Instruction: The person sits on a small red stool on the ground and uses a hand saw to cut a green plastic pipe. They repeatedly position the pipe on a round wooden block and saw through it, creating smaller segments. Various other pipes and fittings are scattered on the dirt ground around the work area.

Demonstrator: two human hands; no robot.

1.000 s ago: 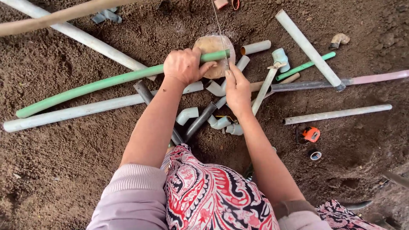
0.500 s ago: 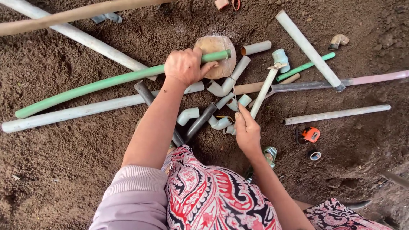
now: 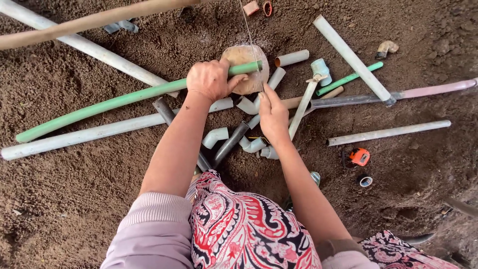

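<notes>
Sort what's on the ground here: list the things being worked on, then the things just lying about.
In hand:
left hand gripping green pipe
right hand at thin blade
round wooden block under pipe

Lying about:
white pipes
elbow fittings
orange tape measure
tape roll

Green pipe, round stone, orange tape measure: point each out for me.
green pipe [image 3: 114, 103], head view, middle of its length
round stone [image 3: 242, 54], head view, top face
orange tape measure [image 3: 359, 156], head view, its casing
</notes>
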